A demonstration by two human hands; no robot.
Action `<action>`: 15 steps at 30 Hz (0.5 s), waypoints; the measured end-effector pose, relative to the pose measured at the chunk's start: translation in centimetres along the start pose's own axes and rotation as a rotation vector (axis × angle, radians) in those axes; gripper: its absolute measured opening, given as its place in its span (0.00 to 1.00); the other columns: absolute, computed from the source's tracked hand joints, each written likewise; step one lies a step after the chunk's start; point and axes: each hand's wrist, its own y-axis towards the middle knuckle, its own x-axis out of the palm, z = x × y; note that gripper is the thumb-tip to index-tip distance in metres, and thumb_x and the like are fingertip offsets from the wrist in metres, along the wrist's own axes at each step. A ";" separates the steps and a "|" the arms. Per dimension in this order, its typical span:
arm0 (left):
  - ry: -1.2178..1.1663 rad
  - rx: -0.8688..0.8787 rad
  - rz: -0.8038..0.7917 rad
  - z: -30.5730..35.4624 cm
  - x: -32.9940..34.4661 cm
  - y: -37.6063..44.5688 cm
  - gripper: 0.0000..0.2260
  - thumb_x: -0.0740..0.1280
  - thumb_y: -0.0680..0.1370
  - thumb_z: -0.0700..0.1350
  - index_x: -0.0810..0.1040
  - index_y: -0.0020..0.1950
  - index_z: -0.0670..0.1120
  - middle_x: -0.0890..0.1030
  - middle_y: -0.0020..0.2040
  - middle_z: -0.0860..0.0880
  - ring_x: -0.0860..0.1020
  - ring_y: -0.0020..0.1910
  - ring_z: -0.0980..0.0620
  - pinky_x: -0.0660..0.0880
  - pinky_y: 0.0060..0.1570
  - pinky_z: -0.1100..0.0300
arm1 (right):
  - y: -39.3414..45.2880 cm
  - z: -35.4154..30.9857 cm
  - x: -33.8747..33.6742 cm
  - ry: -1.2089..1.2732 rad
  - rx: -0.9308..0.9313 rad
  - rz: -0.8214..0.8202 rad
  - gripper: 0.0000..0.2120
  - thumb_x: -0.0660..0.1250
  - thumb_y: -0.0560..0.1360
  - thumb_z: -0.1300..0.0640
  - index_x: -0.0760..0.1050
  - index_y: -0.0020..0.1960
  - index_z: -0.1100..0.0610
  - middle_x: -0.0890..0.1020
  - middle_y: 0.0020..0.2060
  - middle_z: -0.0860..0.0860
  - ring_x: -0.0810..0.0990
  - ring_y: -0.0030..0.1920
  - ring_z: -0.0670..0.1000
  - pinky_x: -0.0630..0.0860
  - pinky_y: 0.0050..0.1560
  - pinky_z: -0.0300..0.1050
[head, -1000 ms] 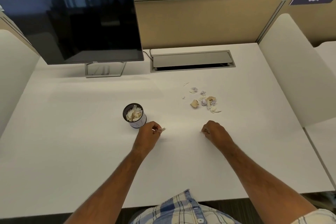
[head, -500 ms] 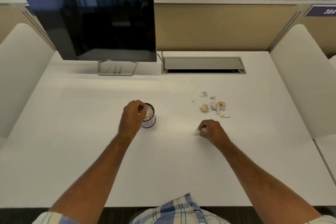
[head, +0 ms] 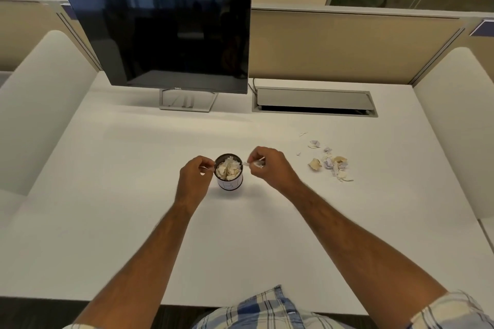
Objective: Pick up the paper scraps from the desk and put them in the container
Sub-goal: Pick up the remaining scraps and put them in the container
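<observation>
**Depositing a scrap into the container: current state**

Monitor [head: 171, 40]: stands at the far left of the desk [head: 133, 222], screen dark. Not involved.

Left hand [head: 193, 181]: positioned just beside the left wall of the container [head: 228, 175], fingers curled in at the rim. A thin pale sliver shows at the fingertips; whether it is a scrap or a highlight cannot be told, nor whether the fingers are pinching or steadying the rim.

Container: a small dark mesh cup with a white label, upright at desk centre between the two hands. It is filled to the rim with crumpled paper.

Right hand [head: 270, 169]: raised just right of the container rim, thumb and fingers closed narrowly on a white paper scrap [head: 258, 163].

Scrap pile [head: 331, 163]: a loose cluster of cream and lilac pieces lies on the desk well to the right of the right hand, with a few tiny flecks toward the cable hatch [head: 314, 101].

Step in hand, by judgement: delivery of the right hand's scrap. The next move calls for carrying it over the opening and releasing low, since the heaped contents could shed pieces. The pile remains to be collected.

Hidden: the container's depth and label marking are unclear.
</observation>
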 end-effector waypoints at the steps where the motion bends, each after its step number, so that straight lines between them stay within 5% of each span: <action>1: -0.004 0.001 0.002 -0.2 -0.1 -0.1 0.08 0.69 0.76 0.36 0.81 0.46 0.49 0.84 0.45 0.56 0.80 0.41 0.64 0.70 0.38 0.77 | 0.5 -0.6 0.5 -0.004 -0.029 -0.020 0.08 0.70 0.69 0.63 0.78 0.44 0.52 0.82 0.38 0.46 0.76 0.36 0.42 0.72 0.38 0.37; 9: -0.062 0.012 -0.033 -0.8 -0.3 -0.8 0.10 0.70 0.77 0.37 0.80 0.50 0.52 0.82 0.51 0.56 0.80 0.44 0.62 0.72 0.41 0.73 | 3.0 -1.6 4.0 -0.123 -0.052 -0.108 0.13 0.71 0.73 0.57 0.72 0.53 0.46 0.82 0.50 0.46 0.81 0.49 0.48 0.79 0.47 0.43; 15: 0.122 0.245 -0.072 -0.9 0.1 -1.1 0.12 0.72 0.78 0.42 0.79 0.61 0.52 0.79 0.59 0.58 0.73 0.60 0.53 0.75 0.59 0.55 | 2.8 -0.3 3.6 -0.122 -0.079 0.024 0.10 0.64 0.77 0.63 0.74 0.52 0.48 0.80 0.48 0.44 0.78 0.47 0.44 0.74 0.47 0.37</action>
